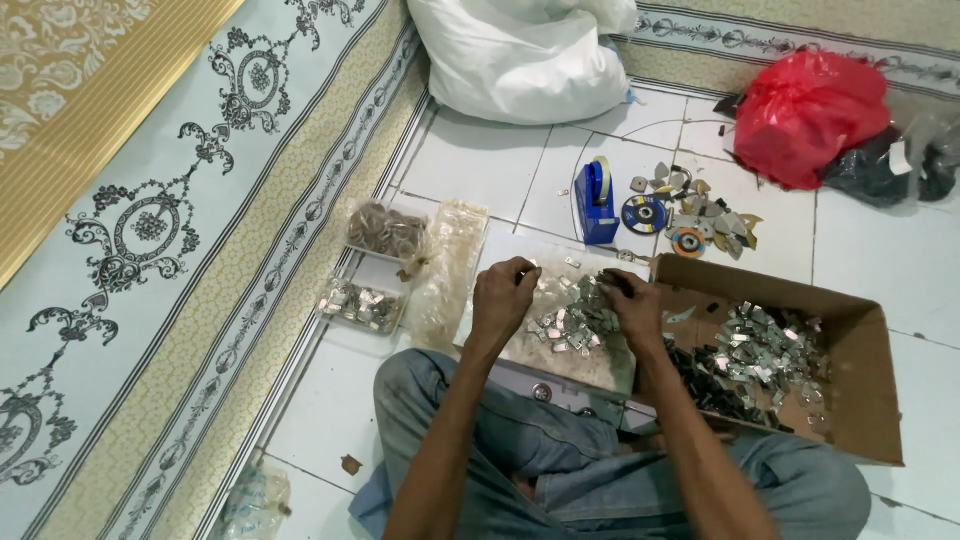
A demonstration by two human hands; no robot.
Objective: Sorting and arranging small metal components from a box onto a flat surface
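Observation:
I sit on a tiled floor with a pale board across my lap. A heap of small shiny metal pieces lies on it. My left hand hovers over the heap's left side, fingers pinched together near its top edge; whether it holds a small piece, I cannot tell. My right hand rests on the right side of the heap, fingers curled down among the pieces. Right of that hand, an open cardboard box holds several more metal pieces and some dark parts.
A blue tape dispenser stands beyond the board, with round discs and scraps beside it. Clear bags of small parts lie at left near a patterned mat. A white sack and a red bag sit at the back.

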